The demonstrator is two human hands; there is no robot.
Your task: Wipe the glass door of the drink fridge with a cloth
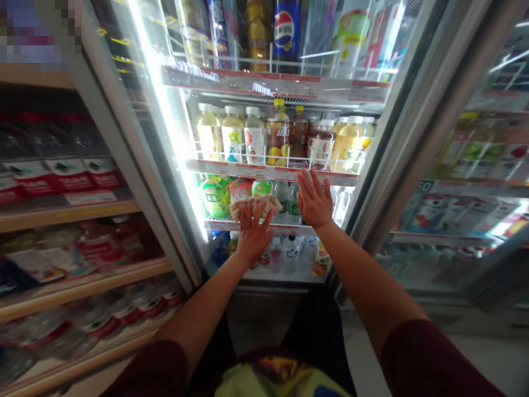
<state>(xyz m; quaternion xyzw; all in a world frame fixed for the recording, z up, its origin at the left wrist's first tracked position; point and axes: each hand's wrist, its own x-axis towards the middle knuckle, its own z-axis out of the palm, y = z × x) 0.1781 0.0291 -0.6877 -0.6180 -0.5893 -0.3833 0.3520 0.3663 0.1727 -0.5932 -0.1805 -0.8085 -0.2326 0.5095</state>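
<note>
I face an open drinks fridge. My left hand (253, 236) is raised at the third shelf and holds a crumpled beige cloth (255, 204) against the shelf's front. My right hand (314, 199) is beside it, fingers stretched up and apart, its fingertips at the front rail (231, 167) of the shelf above. Behind the hands stand green and clear bottles (215, 196). Juice and tea bottles (278, 135) fill the shelf above the rail.
The fridge's glass door (417, 110) stands open at the right, with another glass-fronted cooler (475, 182) beyond it. Wooden shelves (74, 212) with packaged goods and water bottles run along the left. Small bottles (289, 253) sit on the fridge's bottom shelf.
</note>
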